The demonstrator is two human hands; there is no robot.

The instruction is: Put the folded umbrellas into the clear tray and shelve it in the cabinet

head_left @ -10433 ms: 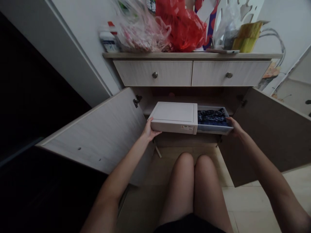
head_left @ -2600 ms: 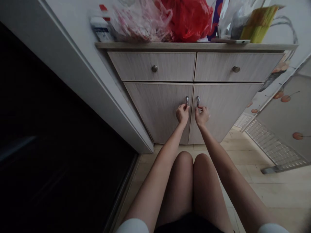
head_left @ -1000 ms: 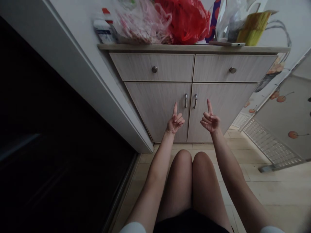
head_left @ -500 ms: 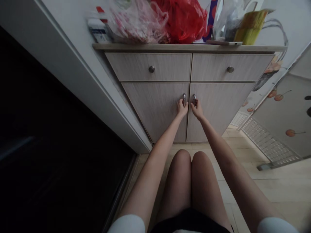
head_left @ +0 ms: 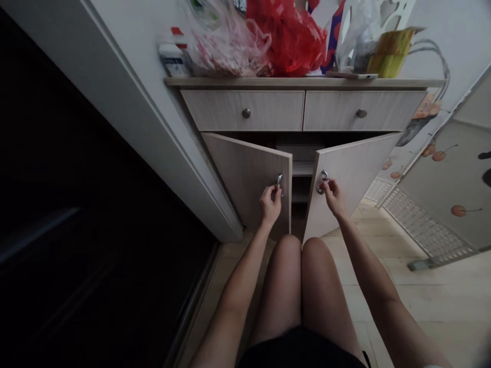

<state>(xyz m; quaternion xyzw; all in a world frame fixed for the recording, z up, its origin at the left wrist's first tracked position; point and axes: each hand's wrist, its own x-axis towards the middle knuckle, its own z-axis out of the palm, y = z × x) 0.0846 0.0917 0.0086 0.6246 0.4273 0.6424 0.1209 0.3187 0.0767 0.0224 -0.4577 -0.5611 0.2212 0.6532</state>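
Looking down from my head, my left hand [head_left: 270, 204] is curled around the left handle [head_left: 279, 181] of the left door [head_left: 245, 179], fingers closed on the metal loop. My right hand [head_left: 333, 197] pinches the right handle [head_left: 324, 179] of the right door [head_left: 356, 168] between thumb and fingertips. Both doors stand ajar, angled out toward me, with a dark gap between their inner edges just above my knees [head_left: 295, 250]. Through the gap I can see a shelf [head_left: 303, 168] and a pale box [head_left: 297, 152] resting on it, though it is too dim inside to make out more. Above the doors, the two drawers, the left drawer [head_left: 268, 110] and the right drawer [head_left: 383, 110], sit flush and shut, each with a round knob. On the cabinet top [head_left: 422, 82] a red bag [head_left: 287, 36] sits in the middle, a pinkish see-through bag [head_left: 226, 46] is just beside it on the left, and a small white bottle [head_left: 173, 59] stands at the far left. A phone [head_left: 351, 75] lies flat near a yellow-green packet [head_left: 389, 53] on the right. To my left is a dark doorway [head_left: 57, 204]; pale floor tiles [head_left: 422, 306] are to my right.
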